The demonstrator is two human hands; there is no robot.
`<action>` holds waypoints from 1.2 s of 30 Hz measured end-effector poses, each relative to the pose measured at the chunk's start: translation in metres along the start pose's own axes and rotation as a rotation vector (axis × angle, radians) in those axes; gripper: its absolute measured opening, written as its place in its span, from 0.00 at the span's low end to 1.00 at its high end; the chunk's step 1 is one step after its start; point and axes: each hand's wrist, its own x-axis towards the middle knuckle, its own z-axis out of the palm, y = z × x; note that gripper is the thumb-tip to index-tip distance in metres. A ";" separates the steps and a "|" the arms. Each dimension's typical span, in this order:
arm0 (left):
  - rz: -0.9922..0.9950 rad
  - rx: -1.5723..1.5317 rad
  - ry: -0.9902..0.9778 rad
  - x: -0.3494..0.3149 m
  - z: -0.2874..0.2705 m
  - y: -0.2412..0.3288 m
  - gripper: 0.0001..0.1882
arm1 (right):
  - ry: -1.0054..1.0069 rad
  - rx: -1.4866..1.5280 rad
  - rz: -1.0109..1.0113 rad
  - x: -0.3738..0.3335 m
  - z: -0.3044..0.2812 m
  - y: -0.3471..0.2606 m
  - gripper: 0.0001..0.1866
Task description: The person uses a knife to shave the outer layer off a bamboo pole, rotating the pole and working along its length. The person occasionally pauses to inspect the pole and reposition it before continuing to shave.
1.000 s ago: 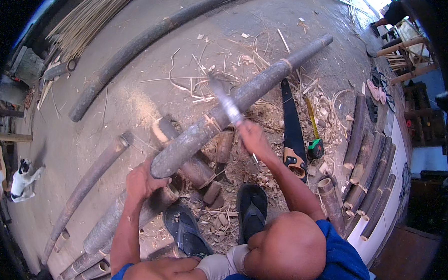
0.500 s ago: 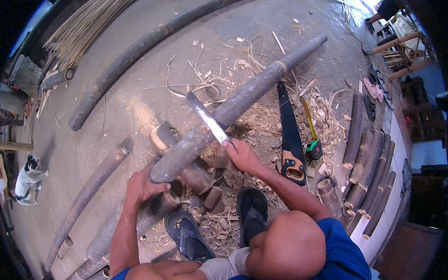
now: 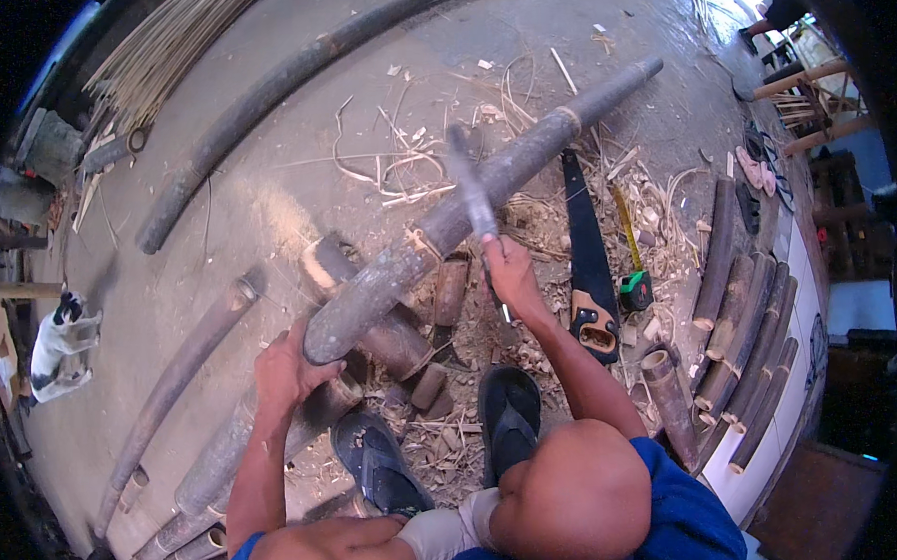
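Observation:
A long dark bamboo pole [image 3: 524, 165] slants from near my feet up to the far right. My left hand [image 3: 287, 372] is closed around its near end, fingers partly hidden beneath. My right hand [image 3: 511, 275] grips a long-bladed knife [image 3: 473, 194], its blade crossing the pole and smeared by motion. A pale ring [image 3: 425, 244] shows at the pole's joint, left of the blade. Below the pole lies a thick short bamboo piece [image 3: 396, 340].
A handsaw [image 3: 590, 264] and tape measure [image 3: 634, 290] lie on the right among wood shavings [image 3: 656, 211]. Cut bamboo lengths [image 3: 741, 327] are grouped farther right. Another long pole [image 3: 291, 102] lies at the far left. A black-and-white animal [image 3: 63, 347] stands at the left.
The knife and my right hand have shifted right along the pole, uncovering the pale ring. My left hand keeps its hold at the near end. The animal has changed its posture.

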 end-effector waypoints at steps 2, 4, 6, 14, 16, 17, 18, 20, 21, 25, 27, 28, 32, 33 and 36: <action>0.006 -0.011 -0.040 0.008 -0.002 -0.005 0.51 | -0.080 -0.283 -0.314 0.008 -0.004 0.006 0.26; 0.034 -0.032 -0.022 0.011 -0.002 -0.010 0.52 | -0.152 -0.419 -0.442 0.015 -0.010 0.006 0.26; 0.032 -0.048 -0.028 0.010 -0.001 -0.011 0.52 | -0.299 -0.465 -0.236 0.015 -0.015 0.002 0.28; -0.013 -0.065 -0.102 0.013 -0.007 -0.009 0.54 | -0.602 -0.539 -0.463 -0.007 0.007 -0.012 0.25; -0.019 -0.096 -0.123 0.016 -0.006 -0.011 0.54 | -0.402 -0.364 -0.441 -0.003 0.010 -0.007 0.26; -0.017 -0.110 -0.110 0.015 -0.005 -0.013 0.54 | -0.350 -0.287 -0.412 -0.003 0.011 -0.004 0.26; -0.024 -0.140 -0.126 0.014 -0.004 -0.015 0.54 | -0.163 -0.147 -0.175 0.001 0.009 -0.003 0.28; 0.012 -0.192 -0.096 0.016 -0.002 -0.019 0.54 | 0.009 0.043 -0.048 0.004 0.006 -0.001 0.30; 0.021 -0.223 -0.114 0.019 -0.002 -0.021 0.55 | -0.141 -0.118 -0.084 0.004 0.005 -0.001 0.29; 0.061 -0.288 -0.153 0.022 -0.002 -0.023 0.54 | -0.425 -0.410 -0.315 0.008 0.001 -0.005 0.29; 0.039 -0.223 -0.081 0.013 0.001 -0.019 0.52 | -0.347 -0.211 -0.246 0.011 0.002 -0.006 0.28; 0.023 -0.152 -0.023 0.006 0.004 -0.015 0.52 | -0.141 -0.165 -0.146 0.015 0.001 -0.007 0.27; 0.036 0.085 0.135 -0.003 0.011 -0.001 0.51 | -0.051 -0.151 -0.222 0.012 0.005 -0.003 0.26; 0.040 0.065 0.126 -0.002 0.011 -0.001 0.50 | -0.127 -0.350 -0.303 0.009 0.004 -0.002 0.26; 0.048 0.001 0.069 0.002 0.006 -0.003 0.47 | -0.603 -0.604 -0.347 -0.003 0.000 -0.001 0.26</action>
